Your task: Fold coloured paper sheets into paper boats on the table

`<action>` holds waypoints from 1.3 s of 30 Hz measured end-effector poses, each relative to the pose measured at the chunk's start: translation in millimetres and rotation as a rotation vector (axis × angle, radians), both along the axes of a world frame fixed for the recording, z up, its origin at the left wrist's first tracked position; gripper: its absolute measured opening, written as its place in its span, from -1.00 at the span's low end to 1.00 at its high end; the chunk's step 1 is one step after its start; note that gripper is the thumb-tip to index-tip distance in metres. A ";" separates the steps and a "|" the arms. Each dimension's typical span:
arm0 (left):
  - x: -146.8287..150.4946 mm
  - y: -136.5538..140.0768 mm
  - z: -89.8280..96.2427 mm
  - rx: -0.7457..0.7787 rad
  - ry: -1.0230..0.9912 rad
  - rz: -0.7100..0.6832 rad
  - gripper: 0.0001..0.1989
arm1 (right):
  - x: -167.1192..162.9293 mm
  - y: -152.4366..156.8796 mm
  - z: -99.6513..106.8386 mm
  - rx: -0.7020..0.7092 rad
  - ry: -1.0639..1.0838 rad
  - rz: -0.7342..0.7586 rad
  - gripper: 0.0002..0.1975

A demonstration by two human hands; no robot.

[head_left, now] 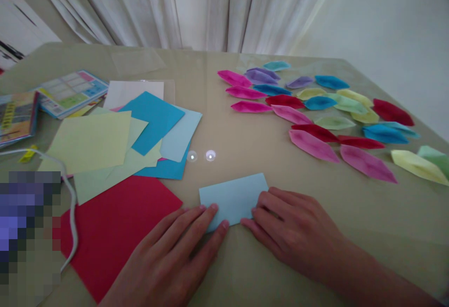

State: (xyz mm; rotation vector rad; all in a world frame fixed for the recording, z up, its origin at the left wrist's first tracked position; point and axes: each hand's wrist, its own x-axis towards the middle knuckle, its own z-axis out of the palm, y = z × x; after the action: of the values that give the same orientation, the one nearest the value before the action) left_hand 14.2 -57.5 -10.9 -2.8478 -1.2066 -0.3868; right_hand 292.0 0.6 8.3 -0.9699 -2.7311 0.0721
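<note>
A light blue sheet of paper [236, 200], folded into a flat rectangle, lies on the table in front of me. My left hand [175, 246] rests on its left end, fingers stretched out and the thumb at the near edge. At the right end, my right hand [287, 227] has its fingers curled, with index finger and thumb closed on the paper's near right corner. Part of that corner is hidden under the fingers. Close beside my left hand is a red sheet [122, 227], partly covered by the hand.
Pale yellow [94, 141] and blue sheets [154, 120] overlap at the left. Several folded paper boat shapes [314, 145] in many colours spread over the right side. A white cable [72, 213] crosses the left edge, near packets [72, 92]. Curtains [140, 7] hang behind the table [351, 232].
</note>
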 end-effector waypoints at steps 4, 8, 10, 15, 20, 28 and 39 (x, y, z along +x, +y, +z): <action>1.5 -2.8 -7.0 0.002 -0.035 0.006 -0.51 | 0.4 3.9 3.2 0.009 0.051 -0.030 -0.73; 0.8 -5.3 -7.0 -0.012 -0.100 0.018 -0.54 | 3.5 12.1 5.7 -0.009 0.058 -0.156 -0.63; -0.2 -5.2 -2.7 -0.057 -0.079 -0.002 -0.54 | 5.0 16.3 5.5 -0.104 0.030 -0.194 -0.47; -2.1 -2.5 -0.8 -0.071 -0.084 -0.032 -0.54 | 4.9 24.0 6.3 -0.409 0.030 -0.251 -0.53; 0.1 -2.2 -9.8 -0.088 -0.256 0.096 -0.63 | 5.6 25.9 14.0 -0.600 0.107 -0.215 -0.85; -0.6 -0.4 4.7 -0.721 -0.935 0.614 -0.63 | 8.0 23.9 22.6 -0.928 0.508 -0.091 -0.79; 5.3 3.9 22.7 -0.960 -1.059 0.674 -0.70 | 6.8 20.6 19.9 -0.991 0.543 -0.165 -0.68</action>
State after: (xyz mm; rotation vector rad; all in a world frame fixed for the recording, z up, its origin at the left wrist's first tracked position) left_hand 19.5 -53.6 11.8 -2.3764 -3.0664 -1.7699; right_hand 298.8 21.1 28.2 -1.1331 -2.0199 1.5063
